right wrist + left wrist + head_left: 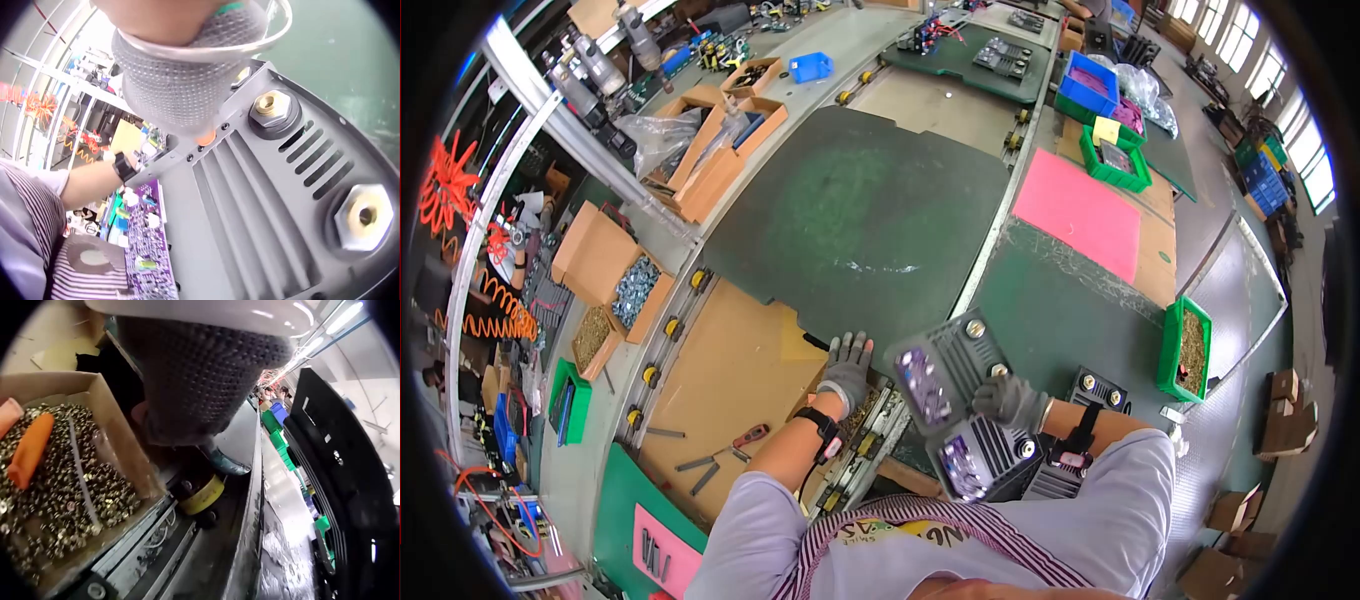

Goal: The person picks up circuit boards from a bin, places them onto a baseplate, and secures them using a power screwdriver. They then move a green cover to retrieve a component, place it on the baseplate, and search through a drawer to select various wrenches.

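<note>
My gloved right hand (1008, 402) grips the edge of a grey ribbed panel (975, 352), raised and tilted. The panel has slots and brass-centred terminals (269, 105). A purple circuit board (150, 244) is attached to its inner side. Close below that hand in the head view is a second grey panel (992, 448), also bearing a purple circuit board (963, 465). My gloved left hand (848, 368) lies with extended fingers on the near edge of a dark green board (870, 220). In the left wrist view, its fingertips are hidden behind the glove (194, 381).
Beside my left hand stands a carton of small brass parts (69, 500) with orange finger covers (31, 450). A screwdriver (750, 436) lies on the brown sheet. More grey panels (1097, 392) sit at right, near a green bin (1170, 350). Rollers (672, 327) line the conveyor.
</note>
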Action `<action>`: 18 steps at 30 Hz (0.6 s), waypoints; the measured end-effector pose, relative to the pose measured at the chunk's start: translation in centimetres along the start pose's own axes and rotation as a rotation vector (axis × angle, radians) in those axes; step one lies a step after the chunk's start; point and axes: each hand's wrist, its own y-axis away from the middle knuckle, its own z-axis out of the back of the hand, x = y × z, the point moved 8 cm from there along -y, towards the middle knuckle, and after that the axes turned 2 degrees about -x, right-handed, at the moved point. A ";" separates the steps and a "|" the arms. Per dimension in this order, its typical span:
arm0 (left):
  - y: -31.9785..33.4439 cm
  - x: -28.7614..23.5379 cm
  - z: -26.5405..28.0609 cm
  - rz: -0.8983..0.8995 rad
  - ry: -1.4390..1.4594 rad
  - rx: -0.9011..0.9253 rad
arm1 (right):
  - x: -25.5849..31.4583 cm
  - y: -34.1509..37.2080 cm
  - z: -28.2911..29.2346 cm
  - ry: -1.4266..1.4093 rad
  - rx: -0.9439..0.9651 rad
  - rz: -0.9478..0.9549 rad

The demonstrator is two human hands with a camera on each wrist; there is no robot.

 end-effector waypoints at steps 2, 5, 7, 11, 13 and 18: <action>2.7 0.2 -1.1 0.011 0.036 0.023 | -1.0 -1.8 2.5 0.037 -0.084 -0.116; 7.6 0.5 -2.4 0.039 0.155 0.062 | -3.5 -5.7 3.5 0.002 -0.175 -0.272; 11.2 0.8 -3.6 0.075 0.158 0.094 | -5.6 -9.3 2.7 -0.031 -0.237 -0.360; 17.9 1.3 -5.7 0.187 0.385 0.047 | -8.3 -17.2 -0.5 -0.054 -0.340 -0.491; 20.7 1.5 -6.2 0.249 0.371 0.064 | -9.7 -21.1 -3.8 0.070 -0.256 -0.469; 27.0 1.1 -8.8 0.454 0.450 0.011 | -7.1 -26.4 -8.7 0.095 -0.074 -0.531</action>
